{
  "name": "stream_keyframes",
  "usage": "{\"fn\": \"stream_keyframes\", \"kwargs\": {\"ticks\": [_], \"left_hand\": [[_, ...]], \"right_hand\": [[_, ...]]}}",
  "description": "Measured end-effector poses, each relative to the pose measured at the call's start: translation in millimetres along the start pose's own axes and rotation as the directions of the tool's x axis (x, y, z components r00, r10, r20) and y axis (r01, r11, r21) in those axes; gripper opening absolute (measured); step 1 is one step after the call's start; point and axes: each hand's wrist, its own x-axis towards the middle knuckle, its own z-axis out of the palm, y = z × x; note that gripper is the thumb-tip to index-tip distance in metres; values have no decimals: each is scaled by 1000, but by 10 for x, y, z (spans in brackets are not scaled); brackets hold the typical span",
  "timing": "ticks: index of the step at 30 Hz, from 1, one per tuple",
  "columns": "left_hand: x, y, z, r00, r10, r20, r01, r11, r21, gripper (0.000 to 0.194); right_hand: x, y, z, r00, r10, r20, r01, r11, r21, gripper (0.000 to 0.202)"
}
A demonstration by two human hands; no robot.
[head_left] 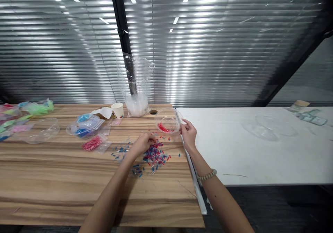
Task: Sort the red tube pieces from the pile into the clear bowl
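A loose pile of small red, blue and clear tube-like pieces (156,156) lies on the wooden table, with stray ones scattered around it. My left hand (144,143) is over the pile's upper left edge, its fingers pinched together; whatever is between them is too small to make out. Beyond the pile, a clear round plastic bowl (169,116) is tipped toward me, with red pieces (163,127) gathered in its lower left. My right hand (188,134) grips the bowl's right rim between thumb and fingers, and a beaded bracelet circles that wrist.
Left of the pile lie a bag of red pieces (92,143) and a clear container with blue bags (87,126). Behind stand a paper cup (118,110) and a bag of white material (136,104). A white table (221,149) adjoins at right, holding clear lids (267,129).
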Motion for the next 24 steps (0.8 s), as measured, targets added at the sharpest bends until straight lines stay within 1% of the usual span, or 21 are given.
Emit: {"fn": "stream_keyframes", "kwargs": {"ticks": [4, 7, 9, 12, 14, 20, 24], "left_hand": [[5, -69, -9, 998, 8, -57, -9, 1000, -20, 23], [6, -107, -12, 997, 16, -69, -19, 999, -36, 21], [9, -127, -7, 999, 12, -39, -14, 999, -50, 21], [17, -158, 10, 999, -8, 44, 11, 998, -67, 20], [23, -176, 20, 997, -16, 79, 22, 997, -76, 19], [24, -188, 11, 996, -30, 85, 34, 998, -44, 20], [4, -166, -21, 997, -49, 67, 51, 998, -25, 27]], "right_hand": [[4, 17, -6, 1000, -9, 3, 9, 1000, -15, 36], [6, 20, -8, 1000, -6, 6, 6, 1000, -6, 37], [5, 15, -7, 1000, 1, 12, -1, 1000, 2, 38], [3, 10, -6, 1000, 6, 16, -6, 1000, 9, 37], [1, 14, -7, 1000, 3, 17, -3, 1000, 5, 36], [-4, 20, -11, 1000, 2, 15, -2, 1000, -16, 35], [-6, 9, -7, 1000, 3, 15, -3, 1000, -19, 36]]}}
